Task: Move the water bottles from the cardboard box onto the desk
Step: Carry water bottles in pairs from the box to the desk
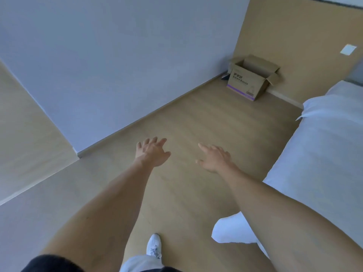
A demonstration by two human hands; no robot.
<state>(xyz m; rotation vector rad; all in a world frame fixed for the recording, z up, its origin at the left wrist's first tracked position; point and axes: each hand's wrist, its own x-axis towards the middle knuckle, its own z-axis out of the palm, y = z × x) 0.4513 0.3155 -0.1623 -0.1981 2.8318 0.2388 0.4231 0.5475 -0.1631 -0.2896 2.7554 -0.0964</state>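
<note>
Item: cardboard box (252, 80). Sits on the wooden floor (196, 124) in the far corner, against the tan wall panel (294, 36), with the grey wall (117, 55) to its left. Top flaps open. Printed text and a purple stripe on the near face. Contents hidden from this angle; no water bottles can be seen, so whether any lie inside cannot be told.

Item: left hand (152, 152). Stretched forward over the floor, fingers spread and relaxed, holding nothing. Well apart from the box.

Item: right hand (214, 159). Also stretched forward, fingers loose and straight, holding nothing. Well apart from the box.

Item: bed (324, 144). White bedding along the right side, near the path to the box.

Item: white shoe (154, 245). One foot forward on the floor, below the arms.

Item: counter. Not in view.

Step in hand, as judged: the approach to the box. To do it well, walk the open strip of floor between wall and bed, stop close to the box, crouch and look inside before reaching. Take each bottle round its body with a firm grip and lift straight up past the flaps.
</note>
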